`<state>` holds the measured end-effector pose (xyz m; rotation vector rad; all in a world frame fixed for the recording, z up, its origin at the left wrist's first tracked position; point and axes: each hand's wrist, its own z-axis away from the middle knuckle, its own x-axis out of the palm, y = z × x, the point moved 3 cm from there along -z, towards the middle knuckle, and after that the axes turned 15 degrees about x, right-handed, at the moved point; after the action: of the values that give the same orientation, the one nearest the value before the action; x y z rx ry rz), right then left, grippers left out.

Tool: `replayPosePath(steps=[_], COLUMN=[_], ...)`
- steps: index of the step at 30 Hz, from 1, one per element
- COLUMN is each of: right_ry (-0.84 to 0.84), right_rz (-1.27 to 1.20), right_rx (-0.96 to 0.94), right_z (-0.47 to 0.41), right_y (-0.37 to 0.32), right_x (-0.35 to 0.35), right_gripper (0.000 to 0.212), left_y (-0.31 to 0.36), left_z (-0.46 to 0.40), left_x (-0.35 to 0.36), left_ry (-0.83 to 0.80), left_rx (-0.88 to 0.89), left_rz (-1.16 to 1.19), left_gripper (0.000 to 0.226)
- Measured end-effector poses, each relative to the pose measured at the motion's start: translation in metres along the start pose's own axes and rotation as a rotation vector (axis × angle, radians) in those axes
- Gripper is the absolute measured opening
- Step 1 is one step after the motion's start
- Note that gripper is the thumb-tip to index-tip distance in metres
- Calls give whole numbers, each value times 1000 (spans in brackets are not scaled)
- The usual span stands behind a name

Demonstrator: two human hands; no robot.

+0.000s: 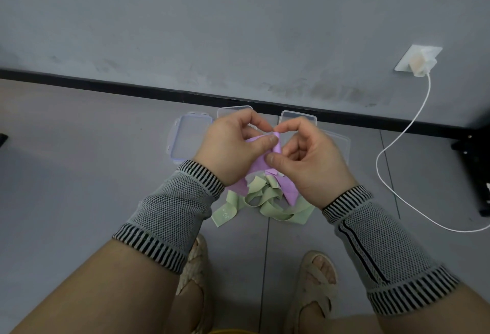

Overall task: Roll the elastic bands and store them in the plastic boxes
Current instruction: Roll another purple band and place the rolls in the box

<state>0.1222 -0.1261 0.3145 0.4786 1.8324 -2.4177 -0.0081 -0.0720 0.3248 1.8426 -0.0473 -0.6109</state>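
My left hand [233, 148] and my right hand [310, 158] both pinch the top end of a purple elastic band [275, 144], held above the floor. A small rolled part of it sits between the fingertips, and the rest hangs down to a loose end [290, 191]. A green elastic band [265, 201] lies tangled on the floor below my hands. Beyond them, clear plastic boxes [298, 117] stand near the wall, with a blue-edged lid [189, 134] at the left; my hands hide most of them.
A black skirting board [106, 87] runs along the grey wall. A white cable [403, 134] drops from a wall socket [417, 61] and loops across the floor at right. Dark furniture [477, 171] stands at the right edge. My sandalled feet [315, 286] are below.
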Motion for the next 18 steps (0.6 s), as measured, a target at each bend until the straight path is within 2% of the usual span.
replayPosePath(steps=[11,18], right_ry=[-157,-93], right_rz=[-116,-154], right_rx=[13,25], right_z=[2,0], right_y=[-3,-2], right_x=[-3,-6], right_gripper=[36,33], left_y=[2,5], left_z=[2,4], left_x=[-6,-3], left_ry=[-25,-3], left_rx=[-38,-34], left_rz=[107,143], left_gripper=[16,11])
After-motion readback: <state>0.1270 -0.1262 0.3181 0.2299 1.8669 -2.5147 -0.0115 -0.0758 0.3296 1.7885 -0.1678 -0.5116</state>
